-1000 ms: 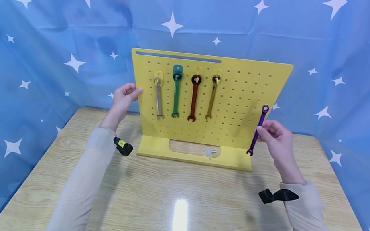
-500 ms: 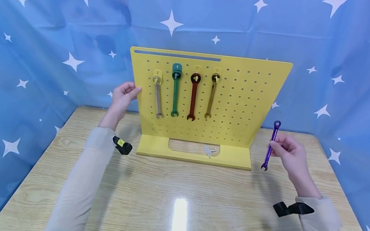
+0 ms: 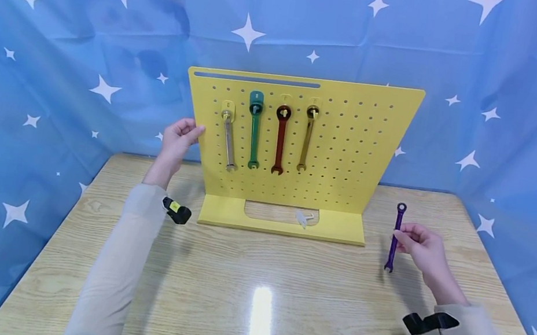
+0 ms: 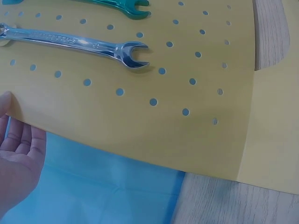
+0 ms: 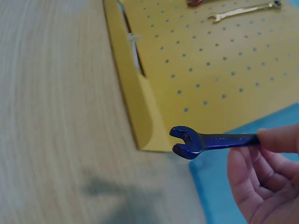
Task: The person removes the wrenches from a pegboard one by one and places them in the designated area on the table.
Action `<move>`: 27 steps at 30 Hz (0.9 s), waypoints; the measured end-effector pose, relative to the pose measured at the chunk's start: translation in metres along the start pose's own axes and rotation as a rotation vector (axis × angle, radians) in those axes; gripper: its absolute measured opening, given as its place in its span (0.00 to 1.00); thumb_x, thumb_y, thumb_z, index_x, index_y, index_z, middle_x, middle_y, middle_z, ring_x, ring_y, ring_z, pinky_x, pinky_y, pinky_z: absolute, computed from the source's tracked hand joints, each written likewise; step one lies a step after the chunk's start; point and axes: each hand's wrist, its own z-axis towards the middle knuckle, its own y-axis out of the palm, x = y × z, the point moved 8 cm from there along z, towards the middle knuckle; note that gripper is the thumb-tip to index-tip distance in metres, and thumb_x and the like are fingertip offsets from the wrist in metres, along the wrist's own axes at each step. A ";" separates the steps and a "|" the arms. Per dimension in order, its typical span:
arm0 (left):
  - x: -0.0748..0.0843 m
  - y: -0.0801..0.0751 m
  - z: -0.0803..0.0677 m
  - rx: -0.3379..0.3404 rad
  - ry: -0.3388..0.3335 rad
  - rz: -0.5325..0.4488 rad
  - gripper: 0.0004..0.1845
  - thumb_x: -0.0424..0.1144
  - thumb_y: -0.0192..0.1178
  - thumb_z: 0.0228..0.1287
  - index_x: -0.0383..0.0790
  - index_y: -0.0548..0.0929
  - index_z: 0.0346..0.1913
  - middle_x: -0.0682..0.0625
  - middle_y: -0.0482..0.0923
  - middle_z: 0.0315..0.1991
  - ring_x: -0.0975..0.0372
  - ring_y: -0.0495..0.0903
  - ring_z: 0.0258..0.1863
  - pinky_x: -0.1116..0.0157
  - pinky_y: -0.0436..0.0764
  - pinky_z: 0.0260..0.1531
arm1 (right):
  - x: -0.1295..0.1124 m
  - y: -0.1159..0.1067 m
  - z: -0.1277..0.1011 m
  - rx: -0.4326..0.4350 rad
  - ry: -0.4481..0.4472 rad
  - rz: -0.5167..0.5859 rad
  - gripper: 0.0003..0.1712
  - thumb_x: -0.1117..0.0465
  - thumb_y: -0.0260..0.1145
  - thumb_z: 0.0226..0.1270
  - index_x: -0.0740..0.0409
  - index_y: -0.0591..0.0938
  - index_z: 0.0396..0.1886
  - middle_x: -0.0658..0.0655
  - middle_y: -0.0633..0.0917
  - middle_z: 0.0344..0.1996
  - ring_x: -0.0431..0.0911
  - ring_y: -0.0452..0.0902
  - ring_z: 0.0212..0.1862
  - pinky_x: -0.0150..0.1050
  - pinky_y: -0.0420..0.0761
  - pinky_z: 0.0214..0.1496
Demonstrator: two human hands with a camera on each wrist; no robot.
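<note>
The purple wrench (image 3: 395, 237) hangs upright above the table (image 3: 281, 287), to the right of the yellow pegboard (image 3: 346, 144), pinched at mid-shaft by the right hand (image 3: 422, 252), whose fingers (image 5: 275, 139) clamp it. The left hand (image 3: 177, 138) grips the pegboard's left edge, near the silver wrench (image 3: 228, 140).
</note>
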 end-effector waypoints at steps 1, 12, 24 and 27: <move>0.000 0.000 0.000 0.002 0.001 0.000 0.07 0.30 0.61 0.62 0.43 0.77 0.28 0.55 0.74 0.24 0.65 0.74 0.30 0.71 0.77 0.36 | 0.004 0.000 0.000 -0.007 -0.002 0.000 0.07 0.64 0.59 0.68 0.65 0.76 0.35 0.42 0.81 0.24 0.35 0.76 0.27 0.31 0.82 0.31; 0.000 -0.001 0.000 0.005 -0.004 0.012 0.07 0.31 0.62 0.61 0.43 0.76 0.28 0.55 0.73 0.24 0.65 0.73 0.29 0.71 0.76 0.35 | 0.070 -0.004 0.012 -0.086 0.080 0.086 0.08 0.56 0.65 0.64 0.56 0.80 0.33 0.43 0.83 0.26 0.37 0.80 0.28 0.31 0.82 0.31; 0.003 0.001 -0.002 -0.004 0.005 0.012 0.06 0.30 0.60 0.62 0.42 0.78 0.29 0.55 0.75 0.24 0.65 0.74 0.29 0.72 0.77 0.35 | 0.052 0.012 0.001 -0.143 0.184 -0.022 0.10 0.66 0.59 0.67 0.74 0.74 0.38 0.45 0.79 0.24 0.35 0.76 0.27 0.33 0.82 0.31; 0.004 0.001 -0.002 -0.003 0.006 0.008 0.06 0.30 0.60 0.62 0.42 0.78 0.29 0.55 0.74 0.24 0.65 0.74 0.29 0.71 0.77 0.35 | 0.055 0.012 0.002 -0.148 0.193 -0.031 0.10 0.66 0.59 0.67 0.72 0.74 0.37 0.47 0.79 0.24 0.36 0.76 0.27 0.33 0.82 0.32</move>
